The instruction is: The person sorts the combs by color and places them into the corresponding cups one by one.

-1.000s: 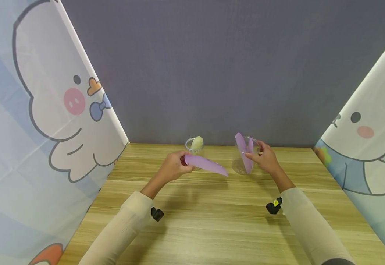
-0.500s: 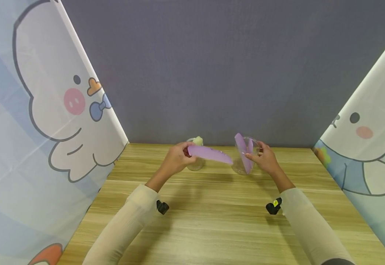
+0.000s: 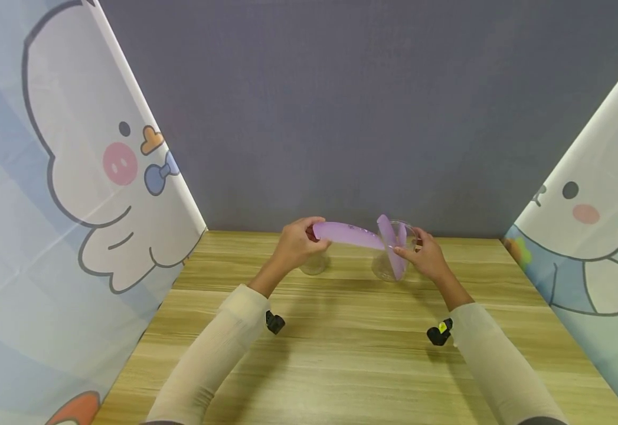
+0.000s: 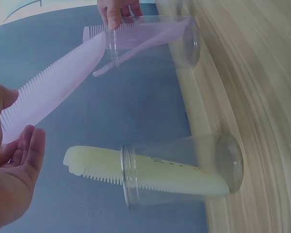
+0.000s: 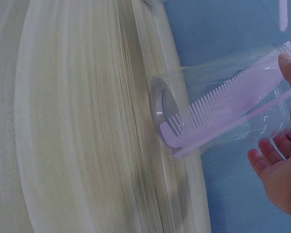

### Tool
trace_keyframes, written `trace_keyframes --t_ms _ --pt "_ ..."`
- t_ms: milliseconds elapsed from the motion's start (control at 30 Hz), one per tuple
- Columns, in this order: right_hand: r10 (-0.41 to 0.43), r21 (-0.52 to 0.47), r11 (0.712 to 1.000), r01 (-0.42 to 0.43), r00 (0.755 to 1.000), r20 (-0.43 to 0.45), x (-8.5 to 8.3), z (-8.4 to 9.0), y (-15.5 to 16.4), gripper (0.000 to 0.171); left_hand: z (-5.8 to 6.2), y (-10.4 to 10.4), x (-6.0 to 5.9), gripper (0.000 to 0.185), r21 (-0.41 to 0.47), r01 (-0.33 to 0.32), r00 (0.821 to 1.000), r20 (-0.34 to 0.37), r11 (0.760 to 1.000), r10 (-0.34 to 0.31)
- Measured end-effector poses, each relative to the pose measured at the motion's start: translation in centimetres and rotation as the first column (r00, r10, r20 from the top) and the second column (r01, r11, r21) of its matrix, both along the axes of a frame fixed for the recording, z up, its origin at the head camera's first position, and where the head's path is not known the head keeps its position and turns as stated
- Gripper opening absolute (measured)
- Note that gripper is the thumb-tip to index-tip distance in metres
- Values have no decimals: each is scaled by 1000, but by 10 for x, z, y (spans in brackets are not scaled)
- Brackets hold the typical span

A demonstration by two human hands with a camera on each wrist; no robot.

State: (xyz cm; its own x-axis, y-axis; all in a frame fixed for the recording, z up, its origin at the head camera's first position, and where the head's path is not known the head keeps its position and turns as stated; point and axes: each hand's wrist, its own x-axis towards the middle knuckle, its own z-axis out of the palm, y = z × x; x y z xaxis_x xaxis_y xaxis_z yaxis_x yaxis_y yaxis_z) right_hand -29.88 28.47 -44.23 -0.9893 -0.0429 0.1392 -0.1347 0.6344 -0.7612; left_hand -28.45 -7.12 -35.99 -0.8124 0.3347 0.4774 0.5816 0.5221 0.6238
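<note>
My left hand (image 3: 295,243) pinches one end of a purple comb (image 3: 348,234), its teeth facing up. In the left wrist view, the comb's other end is close to the rim of a clear plastic cup; I cannot tell whether they touch. My right hand (image 3: 428,254) grips this right-hand cup (image 3: 379,268) near its rim, thumb on the near side. Inside it lean two purple combs (image 5: 223,107), one with its teeth plainly visible. A second clear cup (image 4: 203,150) stands upright to the left, holding a pale yellow-green comb (image 4: 106,165); in the head view, my left hand hides that comb.
Both cups stand near the back edge of a wood-grain table (image 3: 340,354). A dark grey panel (image 3: 340,118) rises right behind them. Panels with cartoon animals (image 3: 120,162) flank the table on both sides.
My left hand has moved to the right and away from me, bringing the purple comb's far end to the right-hand cup. The right hand and its cup have stayed in place.
</note>
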Motion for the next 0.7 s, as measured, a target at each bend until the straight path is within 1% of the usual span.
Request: trace_keyframes --t_ms 133,333,400,533,700 --pt "3 -9 1000 -3 1000 -6 -1 -1 1 99 1 7 -5 49 17 -1 1000 -5 1000 1" --pt "2 -6 1000 -3 1000 -7 0 -1 1 98 4 20 -14 50 15 5 1000 17 1000 -6" --pt "1 -8 1000 -1 1000 -8 0 -1 1 98 5 25 -16 50 1 12 1000 12 1000 -12" --pt "2 -13 1000 -2 1000 -6 0 -1 0 98 4 34 -20 49 -43 3 1000 -6 999 -3" --pt "1 -16 1000 -1 1000 8 2 -2 1 99 4 43 -24 51 -87 -7 1000 1 996 7"
